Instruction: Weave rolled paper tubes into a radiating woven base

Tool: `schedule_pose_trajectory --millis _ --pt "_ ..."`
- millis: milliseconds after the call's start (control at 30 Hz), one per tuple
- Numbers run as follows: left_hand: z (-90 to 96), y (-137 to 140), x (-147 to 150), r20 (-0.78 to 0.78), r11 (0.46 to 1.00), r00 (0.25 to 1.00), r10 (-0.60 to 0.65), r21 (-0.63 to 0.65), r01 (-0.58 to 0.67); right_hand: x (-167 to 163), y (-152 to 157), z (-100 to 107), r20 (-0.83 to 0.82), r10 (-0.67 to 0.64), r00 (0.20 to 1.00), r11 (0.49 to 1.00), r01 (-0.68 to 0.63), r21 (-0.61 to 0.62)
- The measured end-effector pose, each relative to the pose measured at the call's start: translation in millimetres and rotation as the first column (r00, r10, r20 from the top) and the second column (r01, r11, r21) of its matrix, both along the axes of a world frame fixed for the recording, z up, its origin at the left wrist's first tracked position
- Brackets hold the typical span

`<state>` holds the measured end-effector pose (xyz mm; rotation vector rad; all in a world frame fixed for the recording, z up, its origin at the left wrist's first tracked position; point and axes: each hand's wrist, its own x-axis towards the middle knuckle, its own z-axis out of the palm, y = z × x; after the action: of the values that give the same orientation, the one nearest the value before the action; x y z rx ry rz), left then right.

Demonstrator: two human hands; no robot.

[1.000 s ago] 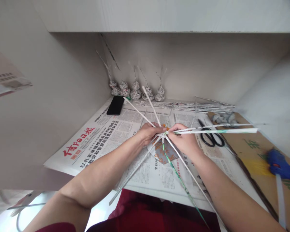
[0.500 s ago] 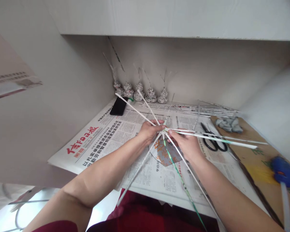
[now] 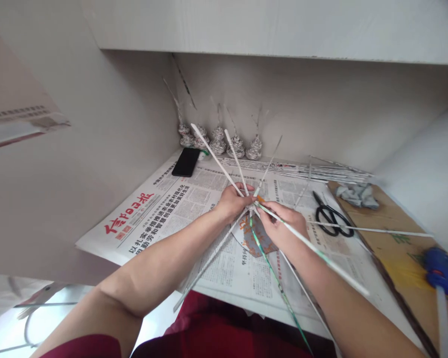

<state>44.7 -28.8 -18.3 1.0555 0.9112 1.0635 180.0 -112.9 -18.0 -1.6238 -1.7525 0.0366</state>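
Observation:
Several rolled paper sticks (image 3: pixel 214 155), mostly white, spread out like spokes from a crossing point between my hands. My left hand (image 3: pixel 234 203) is closed on the left side of that crossing, thumb pressed on top. From the right, my right hand (image 3: pixel 285 220) pinches at the crossing, and a white and green stick lies over its fingers and wrist. A green-patterned stick (image 3: pixel 271 266) slants down towards my lap. Under the hands lies a grey piece with orange markings (image 3: pixel 254 238); its upper part is hidden.
Newspaper (image 3: pixel 164 219) covers the table. Small woven gourd shapes (image 3: pixel 217 141) stand along the back wall, near a black phone (image 3: pixel 185 162) and a pile of paper sticks (image 3: pixel 291 169). At right are scissors (image 3: pixel 332 223), a crumpled grey cloth (image 3: pixel 356 195), cardboard (image 3: pixel 386 248) and a blue tool (image 3: pixel 442 268).
The white and green stick has swung down over my right hand and wrist. The two upper-left sticks point more steeply upward. Both hands stay at the crossing.

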Motion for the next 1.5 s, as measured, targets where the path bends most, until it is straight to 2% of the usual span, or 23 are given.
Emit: schedule_pose_trajectory --millis 200,267,400,567,700,833,967,1033,1133,1200,1233,1333,1433,1500 --pt "-2.6 -1.0 1.7 0.013 1.000 1.000 -0.009 0.023 0.009 1.2 1.9 4.8 0.135 -0.013 0.991 1.000 0.011 0.012" --pt "-2.9 -1.5 2.1 0.041 1.000 0.999 -0.012 0.017 0.011 2.1 3.9 5.3 0.129 -0.018 0.991 1.000 0.018 -0.001" --pt "-3.2 -1.9 2.7 0.087 0.999 0.996 -0.033 0.011 0.032 5.7 9.0 3.3 -0.041 -0.060 0.997 0.991 0.055 -0.123" --pt "-0.7 -2.2 3.0 0.146 0.998 0.987 -0.069 0.012 0.068 11.0 14.2 0.8 -0.236 -0.129 0.963 0.966 0.068 -0.250" --pt "3.2 -3.3 2.3 0.161 0.995 0.982 -0.100 0.036 0.096 12.7 16.2 -1.1 -0.355 -0.091 0.931 0.971 0.003 -0.240" --pt "6.8 -5.4 1.9 0.109 0.994 0.991 -0.077 0.089 0.067 12.2 16.5 0.6 -0.371 -0.098 0.924 0.973 0.010 -0.232" --pt "10.1 -8.1 2.6 0.168 0.999 0.985 -0.045 0.019 0.042 12.6 17.6 1.9 -0.357 -0.092 0.930 0.967 -0.003 -0.255" --pt "11.2 -10.0 3.5 0.210 0.998 0.976 -0.055 -0.029 0.062 11.9 19.0 0.8 -0.488 -0.055 0.871 0.965 -0.078 -0.249" --pt "10.7 -13.6 5.8 0.252 0.995 0.966 -0.062 -0.062 0.080 8.9 22.0 -1.9 -0.751 -0.010 0.660 0.967 -0.185 -0.176" --pt "9.6 -15.9 7.4 0.246 0.995 0.968 -0.051 -0.069 0.070 7.1 23.8 -3.7 -0.838 0.000 0.546 0.973 -0.192 -0.126" --pt "9.6 -16.9 7.7 0.230 0.996 0.972 -0.040 -0.072 0.058 6.9 24.6 -4.5 -0.852 0.002 0.524 0.977 -0.182 -0.110" --pt "15.1 -20.2 4.9 0.162 0.995 0.986 -0.041 -0.088 0.056 9.4 26.3 -6.4 -0.825 0.019 0.565 0.985 -0.152 -0.082" --pt "29.9 -25.2 -5.7 0.080 0.977 0.986 -0.144 -0.149 0.155 13.6 27.1 -6.2 -0.784 0.034 0.620 0.986 -0.147 -0.074" --pt "40.9 -29.8 -15.3 0.014 0.955 0.976 -0.217 -0.203 0.215 14.8 26.8 -4.2 -0.783 0.039 0.621 0.983 -0.163 -0.080"
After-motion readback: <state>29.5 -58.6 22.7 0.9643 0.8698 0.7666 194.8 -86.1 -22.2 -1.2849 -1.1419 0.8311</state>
